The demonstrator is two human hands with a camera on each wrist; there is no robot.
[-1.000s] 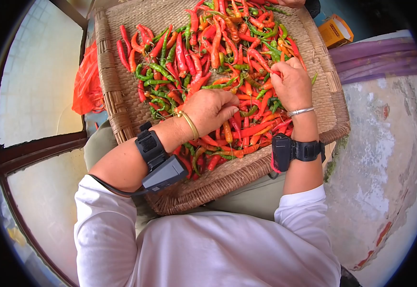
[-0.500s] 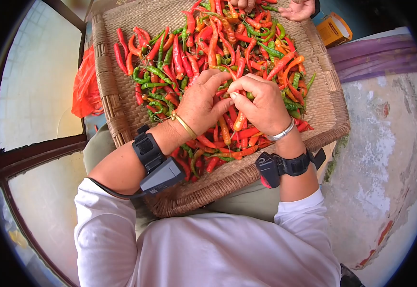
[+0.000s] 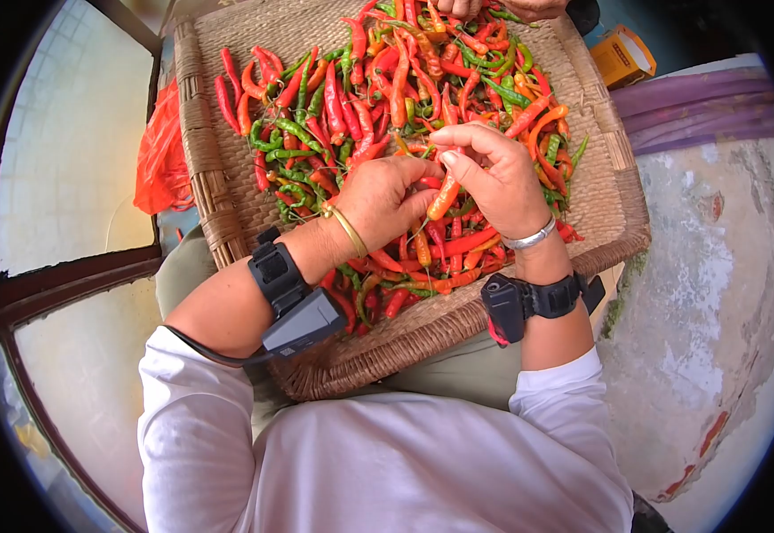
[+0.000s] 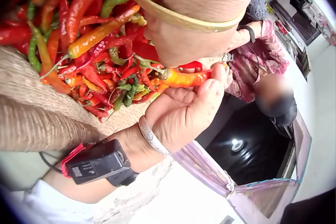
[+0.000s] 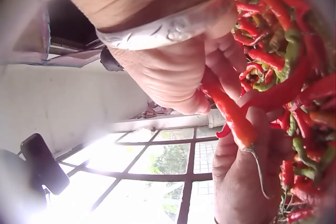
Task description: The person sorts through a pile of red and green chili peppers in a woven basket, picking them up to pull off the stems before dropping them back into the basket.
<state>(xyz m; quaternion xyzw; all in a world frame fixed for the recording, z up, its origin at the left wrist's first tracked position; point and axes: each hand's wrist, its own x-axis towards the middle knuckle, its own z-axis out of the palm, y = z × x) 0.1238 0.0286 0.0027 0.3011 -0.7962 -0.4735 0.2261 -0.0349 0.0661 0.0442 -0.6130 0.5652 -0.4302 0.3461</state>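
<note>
An orange-red chili pepper (image 3: 444, 197) hangs slanted between the hands, its stem end pointing down toward the left hand. Thumb and fingers of my right hand (image 3: 498, 178) pinch it near the upper end. My left hand (image 3: 378, 200), curled beside it, holds a red chili pepper (image 5: 281, 88) whose thin tip sticks out past the fingers in the right wrist view. Both hands hover over a heap of red, orange and green chili peppers (image 3: 343, 107). That heap lies in a shallow woven tray (image 3: 214, 191) across the lap.
Another person's hands (image 3: 520, 7) reach the tray's far edge; that person's pink patterned sleeve (image 4: 273, 45) shows in the left wrist view. A red plastic bag (image 3: 160, 155) hangs left of the tray. An orange box (image 3: 622, 58) and purple cloth (image 3: 707, 107) lie to the right.
My right hand has come left from the tray's right side to my left hand, then drawn slightly up and right, exposing the orange-red chili pepper. The other person's hands have shifted at the far edge.
</note>
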